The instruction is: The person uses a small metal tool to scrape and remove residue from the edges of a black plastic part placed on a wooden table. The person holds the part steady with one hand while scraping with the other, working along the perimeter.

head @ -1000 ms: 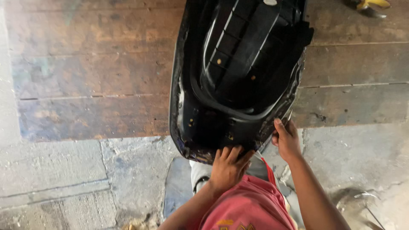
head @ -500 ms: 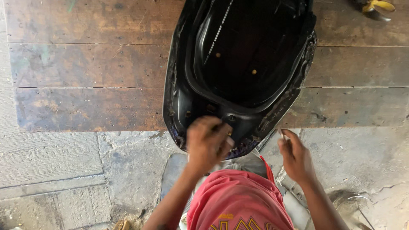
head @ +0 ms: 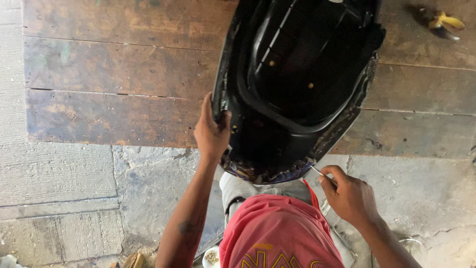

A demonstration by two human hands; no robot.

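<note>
A black motorcycle seat base [head: 297,84] lies upside down on a counter of worn wooden planks [head: 114,74], its ribbed plastic underside facing up. Its narrow end overhangs the counter's near edge, above the person's lap. Along the rim the seat cover's edge is folded over, showing a frayed, bluish strip at the near end.

The left hand [head: 212,130] holds the seat's left rim near the counter's near edge, its grip clenched on the rim with the thumb on the inner side and the fingers wrapped over the outside.

The right hand [head: 349,194] is off the counter, just below and to the right of the seat's narrow end. Its grip is closed around a thin metal tool [head: 317,171], whose tip points up toward the seat's near rim; whether the tip touches the rim cannot be told.

The person wears a red shirt [head: 277,233]. At the counter's far right corner lies a yellow-and-dark object [head: 443,24], well apart from the seat. Beyond the near edge is a grey stone floor [head: 74,173].
</note>
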